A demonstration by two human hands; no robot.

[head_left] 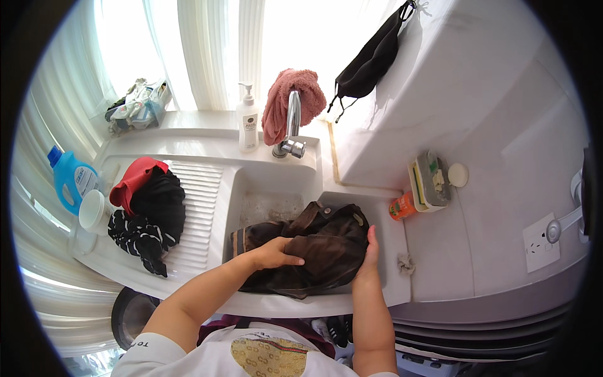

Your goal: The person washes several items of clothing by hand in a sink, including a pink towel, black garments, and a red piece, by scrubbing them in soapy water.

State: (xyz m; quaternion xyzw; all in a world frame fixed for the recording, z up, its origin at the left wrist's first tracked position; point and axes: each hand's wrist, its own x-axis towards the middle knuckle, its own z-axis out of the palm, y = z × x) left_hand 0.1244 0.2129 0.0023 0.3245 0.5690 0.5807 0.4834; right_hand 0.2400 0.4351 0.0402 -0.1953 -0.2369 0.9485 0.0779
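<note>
A dark brown garment [320,242] with a round button and a tan striped band lies bunched in the white sink [242,188], apparently wet. My left hand [274,254] grips the left-middle part of the cloth, its thumb on top and its fingers partly lost in the folds. Along the garment's right end, my right hand [369,254] holds the cloth from the side, thumb up, the other fingers mostly hidden. Behind the sink rises a chrome faucet [293,119] draped with a pink towel [274,112].
Black and red clothes [157,201] lie on the ribbed washboard [200,195] at left. Near them stand a blue detergent bottle [70,179] and a white tub [93,210]. A white pump bottle [249,125] is at the back; an orange bottle [402,206] and soap caddy [432,182] are right.
</note>
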